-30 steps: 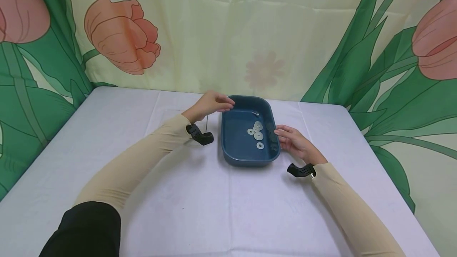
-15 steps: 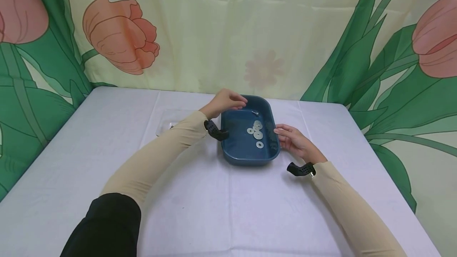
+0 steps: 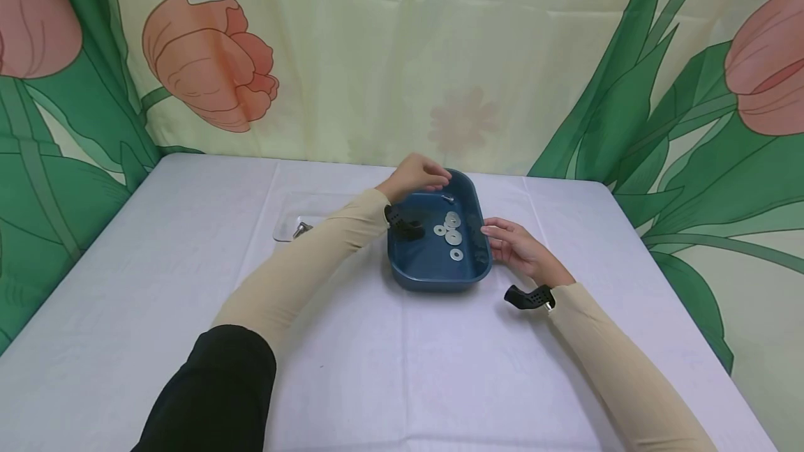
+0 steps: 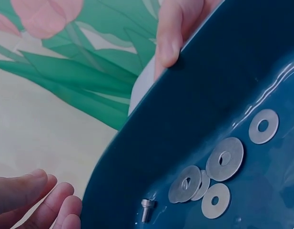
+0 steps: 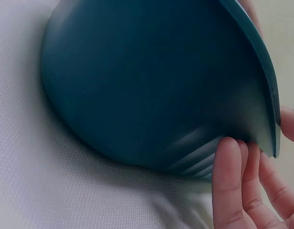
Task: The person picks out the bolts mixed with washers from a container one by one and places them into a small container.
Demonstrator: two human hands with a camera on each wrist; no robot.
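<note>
A dark blue bin point(image 3: 440, 277) stands on the table with several flat metal washers point(image 4: 225, 159) and a small socket-head bolt point(image 4: 147, 210) inside. Over its far end hovers my left hand point(image 3: 419, 176). In the left wrist view, that hand's thumb and fingers are apart, and nothing shows between them. At the bin's right side, my right hand point(image 3: 518, 248) grips the wall, thumb over the rim and fingers point(image 5: 228, 176) against the outside. The left sleeve and wrist strap cover part of the bin's left side in the head view.
Left of the bin lies a shallow clear plastic tray point(image 3: 285, 218), partly covered by the left forearm. Some small metal hardware point(image 3: 302, 229) sits in it. A white cloth point(image 3: 352, 368) covers the table, and a flower-print curtain point(image 3: 377, 54) hangs behind.
My left hand has moved right, from the bin's left rim to over its far end. More of the clear tray and its hardware shows. My right hand stays at the rim.
</note>
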